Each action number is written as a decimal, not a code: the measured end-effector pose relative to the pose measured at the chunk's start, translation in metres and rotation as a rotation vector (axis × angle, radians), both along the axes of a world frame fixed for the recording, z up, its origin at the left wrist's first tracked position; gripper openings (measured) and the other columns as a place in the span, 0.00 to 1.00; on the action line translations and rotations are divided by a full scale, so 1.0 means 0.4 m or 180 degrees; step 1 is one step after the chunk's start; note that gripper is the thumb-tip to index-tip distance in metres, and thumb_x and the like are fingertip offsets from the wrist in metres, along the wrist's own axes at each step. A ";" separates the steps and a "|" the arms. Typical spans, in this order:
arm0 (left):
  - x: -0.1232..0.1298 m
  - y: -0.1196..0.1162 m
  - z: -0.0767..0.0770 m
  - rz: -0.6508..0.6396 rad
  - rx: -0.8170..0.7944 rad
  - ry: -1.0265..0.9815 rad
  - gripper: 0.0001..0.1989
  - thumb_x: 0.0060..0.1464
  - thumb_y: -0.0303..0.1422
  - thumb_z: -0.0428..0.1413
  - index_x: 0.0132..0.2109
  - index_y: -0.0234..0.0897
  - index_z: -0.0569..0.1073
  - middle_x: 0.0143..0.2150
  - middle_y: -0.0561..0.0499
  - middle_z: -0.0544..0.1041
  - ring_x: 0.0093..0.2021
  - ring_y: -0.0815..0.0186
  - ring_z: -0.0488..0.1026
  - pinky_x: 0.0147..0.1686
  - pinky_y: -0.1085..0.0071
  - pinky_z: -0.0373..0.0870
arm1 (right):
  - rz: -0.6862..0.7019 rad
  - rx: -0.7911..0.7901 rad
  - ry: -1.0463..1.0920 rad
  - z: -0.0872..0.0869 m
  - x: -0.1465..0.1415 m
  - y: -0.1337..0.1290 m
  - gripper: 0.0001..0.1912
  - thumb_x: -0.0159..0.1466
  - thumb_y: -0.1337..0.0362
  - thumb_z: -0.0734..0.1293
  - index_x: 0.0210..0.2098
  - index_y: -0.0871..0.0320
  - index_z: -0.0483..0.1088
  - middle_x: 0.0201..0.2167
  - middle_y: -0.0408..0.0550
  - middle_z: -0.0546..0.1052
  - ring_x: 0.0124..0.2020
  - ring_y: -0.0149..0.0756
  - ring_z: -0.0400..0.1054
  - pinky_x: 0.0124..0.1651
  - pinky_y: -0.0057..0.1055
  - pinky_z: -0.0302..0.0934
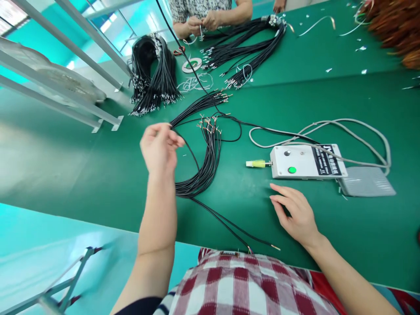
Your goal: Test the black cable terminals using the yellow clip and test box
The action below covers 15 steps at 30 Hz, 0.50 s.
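My left hand (160, 146) is over the left part of a looped bundle of black cables (210, 153), its fingers curled in. Whether a cable is between those fingers is hidden. The bundle's stripped ends fan out at two places, with bare copper showing. Two cables run from the bundle toward the table's front edge. My right hand (295, 214) is held with thumb and fingers apart and nothing in it. Just beyond it lies a white control box (303, 162) with a green button, a knob and a yellow-green tip (257, 163) pointing left.
A grey foot pedal (367, 181) and grey cord (357, 122) lie by the box. Black cable bundles (152, 74) and a tape roll (192, 65) are farther back. Across the table, another person's hands (205, 22) hold something thin. Metal rails (65, 98) stand left; brown wires (397, 30) lie far right.
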<state>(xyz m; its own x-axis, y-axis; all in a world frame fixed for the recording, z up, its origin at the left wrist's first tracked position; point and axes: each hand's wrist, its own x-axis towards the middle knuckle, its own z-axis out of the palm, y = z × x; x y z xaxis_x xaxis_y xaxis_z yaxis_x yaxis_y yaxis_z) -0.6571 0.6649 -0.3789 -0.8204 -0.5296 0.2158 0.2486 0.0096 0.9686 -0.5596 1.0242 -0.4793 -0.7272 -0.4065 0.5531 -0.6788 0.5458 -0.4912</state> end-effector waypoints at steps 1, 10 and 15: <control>-0.015 -0.034 0.007 0.0330 0.0102 0.0102 0.09 0.56 0.37 0.61 0.36 0.40 0.68 0.22 0.59 0.70 0.24 0.71 0.73 0.29 0.71 0.67 | 0.0004 -0.0052 -0.0071 -0.004 -0.002 -0.001 0.15 0.62 0.76 0.68 0.46 0.54 0.71 0.52 0.55 0.78 0.50 0.44 0.73 0.51 0.45 0.68; 0.262 0.254 -0.134 -0.3700 -0.3046 -0.0428 0.10 0.60 0.38 0.60 0.45 0.38 0.75 0.44 0.47 0.76 0.45 0.63 0.72 0.45 0.67 0.68 | -0.0083 -0.0305 -0.0400 -0.008 -0.004 0.002 0.14 0.63 0.75 0.68 0.47 0.54 0.71 0.52 0.54 0.78 0.50 0.43 0.73 0.52 0.44 0.68; 0.346 0.327 -0.138 -0.4384 -0.3924 -0.0572 0.03 0.61 0.31 0.56 0.41 0.36 0.71 0.43 0.44 0.73 0.46 0.58 0.68 0.44 0.64 0.66 | -0.0055 -0.0350 -0.0473 -0.010 -0.003 0.002 0.15 0.64 0.75 0.67 0.48 0.53 0.71 0.52 0.53 0.78 0.50 0.43 0.73 0.53 0.44 0.68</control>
<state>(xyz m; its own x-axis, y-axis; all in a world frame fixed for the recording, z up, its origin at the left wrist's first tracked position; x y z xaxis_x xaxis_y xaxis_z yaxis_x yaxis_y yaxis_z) -0.5185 0.7956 -0.4342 -0.5361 0.8165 -0.2143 0.5995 0.5470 0.5843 -0.5608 1.0250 -0.4833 -0.8106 -0.3362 0.4795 -0.5852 0.4942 -0.6429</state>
